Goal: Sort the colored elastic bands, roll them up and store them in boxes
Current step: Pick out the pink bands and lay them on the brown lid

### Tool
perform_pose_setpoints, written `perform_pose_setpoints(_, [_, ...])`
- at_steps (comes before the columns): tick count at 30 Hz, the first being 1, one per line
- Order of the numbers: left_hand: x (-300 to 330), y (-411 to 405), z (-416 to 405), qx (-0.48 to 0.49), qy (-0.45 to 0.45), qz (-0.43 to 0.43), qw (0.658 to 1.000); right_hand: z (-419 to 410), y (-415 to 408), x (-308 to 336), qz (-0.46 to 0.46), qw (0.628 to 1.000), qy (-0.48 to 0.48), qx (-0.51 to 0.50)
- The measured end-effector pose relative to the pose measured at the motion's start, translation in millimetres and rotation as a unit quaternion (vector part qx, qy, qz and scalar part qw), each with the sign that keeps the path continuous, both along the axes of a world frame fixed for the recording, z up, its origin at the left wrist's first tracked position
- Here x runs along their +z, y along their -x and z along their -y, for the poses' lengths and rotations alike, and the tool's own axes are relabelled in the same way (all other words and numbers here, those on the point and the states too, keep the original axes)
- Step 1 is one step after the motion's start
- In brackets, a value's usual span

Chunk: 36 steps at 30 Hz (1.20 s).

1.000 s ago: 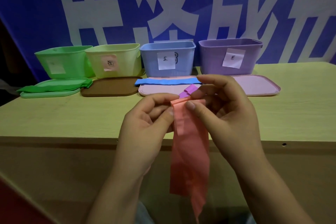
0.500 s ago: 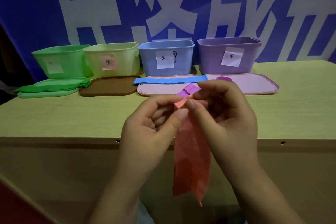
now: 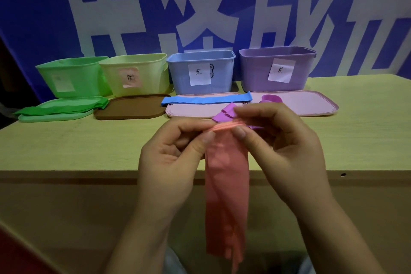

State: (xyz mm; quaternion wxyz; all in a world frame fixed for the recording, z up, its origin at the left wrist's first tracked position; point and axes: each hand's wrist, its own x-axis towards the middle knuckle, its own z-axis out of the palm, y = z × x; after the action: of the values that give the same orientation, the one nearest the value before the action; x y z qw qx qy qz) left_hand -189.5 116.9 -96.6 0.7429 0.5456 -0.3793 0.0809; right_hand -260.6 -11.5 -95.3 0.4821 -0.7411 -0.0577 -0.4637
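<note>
Pink band (image 3: 225, 184): held up in front of the table's near edge, its top pinched between both hands and its length hanging straight down past the tabletop.
Left hand (image 3: 175, 158): the band's top left corner is pinched between thumb and curled fingers, seemingly to steady that end.
Right hand (image 3: 280, 140): the top right corner is pinched by thumb and forefinger; a purple band (image 3: 226, 112) appears to be tucked behind the same fingers, though how it is gripped cannot be told.
Reason for the hold: the top edge is gathered into thin ridges between the two pinches, so the first turn of a roll is judged to be just starting; the free length is left dangling so it can be wound up without dragging.
Look of the band: salmon-pink, flat, thin and limp, slightly creased, with a ragged lower end.
Boxes: a green box (image 3: 73, 78), a yellow box (image 3: 135, 73) with a pink label, a blue box (image 3: 201, 71) and a purple box (image 3: 275, 69) are lined up open at the table's far side, so rolls can be dropped in by colour.
Lids: laid flat in front of the boxes; a green band (image 3: 60, 109) lies on one, a blue band (image 3: 205, 99) across another.
Likely target: the pink-labelled yellow box, judging by colour.
</note>
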Motion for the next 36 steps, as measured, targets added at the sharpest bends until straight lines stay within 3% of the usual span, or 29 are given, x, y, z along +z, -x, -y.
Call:
perform_pose_setpoints(9, [4,-2,-3,-0.015,-0.073,0.039,0.996,-2,-1,-1,0.016,1.000,0.018,0.004])
perform_pose_setpoints(13, [13,-3,-1,0.018,-0.086,0.085,0.992,-1,-3,-2,0.015,0.998,-0.053,0.032])
perform_pose_setpoints(17, [24,-10,8,0.015,-0.074,0.076,0.994,6,-6,-12,-0.068,0.986,-0.112,0.107])
perform_pose_setpoints(21, [35,-19,13,0.030,-0.072,0.077,0.994,6,-12,-44,-0.150,0.984,-0.089,0.047])
perform_pose_setpoints(26, [48,-25,11,0.064,-0.042,0.068,0.995,-3,-17,-70,-0.077,0.992,-0.085,-0.043])
perform_pose_setpoints(33, [63,-24,16,0.075,-0.084,0.083,0.990,-2,-13,-69,0.016,0.992,-0.007,-0.127])
perform_pose_setpoints(36, [65,-27,18,0.086,-0.093,0.080,0.989,-5,-6,-67,0.017,0.995,-0.071,-0.069])
